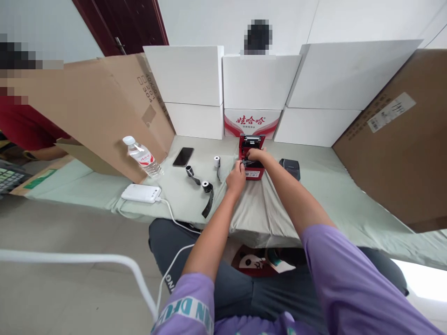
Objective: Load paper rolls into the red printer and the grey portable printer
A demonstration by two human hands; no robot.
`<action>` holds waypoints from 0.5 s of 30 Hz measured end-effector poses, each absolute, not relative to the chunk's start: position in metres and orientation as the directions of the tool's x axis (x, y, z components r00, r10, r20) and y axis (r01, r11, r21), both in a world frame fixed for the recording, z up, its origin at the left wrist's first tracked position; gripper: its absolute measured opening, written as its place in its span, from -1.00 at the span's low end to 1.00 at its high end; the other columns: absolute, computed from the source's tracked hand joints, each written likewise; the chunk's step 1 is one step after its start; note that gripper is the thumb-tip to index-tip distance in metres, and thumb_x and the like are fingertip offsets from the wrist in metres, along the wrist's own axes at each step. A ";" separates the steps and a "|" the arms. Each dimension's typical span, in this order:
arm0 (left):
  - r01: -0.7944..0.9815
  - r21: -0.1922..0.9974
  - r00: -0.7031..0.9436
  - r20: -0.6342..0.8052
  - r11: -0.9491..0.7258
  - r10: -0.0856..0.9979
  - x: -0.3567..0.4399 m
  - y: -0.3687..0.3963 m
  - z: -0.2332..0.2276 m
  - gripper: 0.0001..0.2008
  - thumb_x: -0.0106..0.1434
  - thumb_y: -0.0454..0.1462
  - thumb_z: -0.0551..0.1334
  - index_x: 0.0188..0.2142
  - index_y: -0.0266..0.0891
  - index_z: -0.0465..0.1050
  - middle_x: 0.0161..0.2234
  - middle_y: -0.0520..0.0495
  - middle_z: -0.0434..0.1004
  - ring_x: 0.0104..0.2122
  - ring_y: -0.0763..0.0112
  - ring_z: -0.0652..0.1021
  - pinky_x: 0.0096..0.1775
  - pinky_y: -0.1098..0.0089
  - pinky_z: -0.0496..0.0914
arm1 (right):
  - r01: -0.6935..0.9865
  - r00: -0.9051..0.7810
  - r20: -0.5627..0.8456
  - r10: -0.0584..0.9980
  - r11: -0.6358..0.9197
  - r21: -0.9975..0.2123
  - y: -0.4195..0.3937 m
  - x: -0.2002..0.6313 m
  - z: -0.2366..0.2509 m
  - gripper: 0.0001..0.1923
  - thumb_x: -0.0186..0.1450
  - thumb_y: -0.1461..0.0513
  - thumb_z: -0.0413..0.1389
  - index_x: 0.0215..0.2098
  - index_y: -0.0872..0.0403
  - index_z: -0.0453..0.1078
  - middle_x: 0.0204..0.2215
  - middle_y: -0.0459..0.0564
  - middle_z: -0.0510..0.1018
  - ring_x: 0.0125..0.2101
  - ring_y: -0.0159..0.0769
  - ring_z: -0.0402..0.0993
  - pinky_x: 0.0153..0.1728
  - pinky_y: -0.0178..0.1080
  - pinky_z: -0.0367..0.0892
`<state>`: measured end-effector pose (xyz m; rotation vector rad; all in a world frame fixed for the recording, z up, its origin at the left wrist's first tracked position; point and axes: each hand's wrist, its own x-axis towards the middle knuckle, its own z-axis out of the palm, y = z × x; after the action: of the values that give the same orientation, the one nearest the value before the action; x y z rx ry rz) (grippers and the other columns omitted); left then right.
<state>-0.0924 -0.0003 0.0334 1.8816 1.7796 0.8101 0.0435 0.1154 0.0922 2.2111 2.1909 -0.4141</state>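
Observation:
A small red printer (260,174) stands on the cloth-covered table with its lid raised. My left hand (237,178) is closed at its left front edge, fingers curled against the case. My right hand (256,155) reaches into the opened compartment with bent fingers. A dark strip shows beneath those fingers, and whatever they pinch is hidden. To the left lie three small rolls with dark strips trailing from them: one upper roll (217,161), one left roll (189,171) and one front roll (206,187). Right of the printer sits a black box-shaped object (289,168).
A water bottle (142,156), a phone (183,157) and a white power bank (141,193) with a cable occupy the table's left part. White boxes (258,83) form a wall behind. Cardboard sheets (104,107) stand at both sides. Other people are beyond them.

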 end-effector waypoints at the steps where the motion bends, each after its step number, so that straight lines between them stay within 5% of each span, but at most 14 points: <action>1: 0.726 0.682 0.003 0.133 -0.094 0.991 -0.091 -0.001 0.031 -0.51 0.57 -0.04 -0.19 0.29 -0.01 0.31 -0.06 -0.18 0.67 -0.11 0.09 0.66 -0.12 0.23 0.44 | 0.980 -0.012 -0.168 0.986 -0.021 -0.197 0.114 0.046 0.090 -0.72 0.15 0.34 0.17 -0.24 0.00 0.67 -0.14 0.16 0.72 0.07 0.16 0.56 0.31 0.43 0.03; 15: 0.523 0.793 -0.090 0.417 -0.313 0.905 -0.083 0.007 -0.014 -0.51 0.55 -0.19 -0.04 0.39 -0.18 0.27 0.17 -0.27 0.43 0.14 0.25 0.51 0.16 0.31 0.41 | 0.939 -0.044 0.077 0.996 0.068 -0.338 0.106 0.061 0.066 -0.50 0.19 0.30 0.13 0.10 0.04 0.52 0.16 0.17 0.56 0.15 0.08 0.45 0.26 0.20 0.15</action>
<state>-0.0826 0.0070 -0.0140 1.8100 1.5488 1.3721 0.0612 0.1060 0.0664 2.3462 2.4860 -0.3407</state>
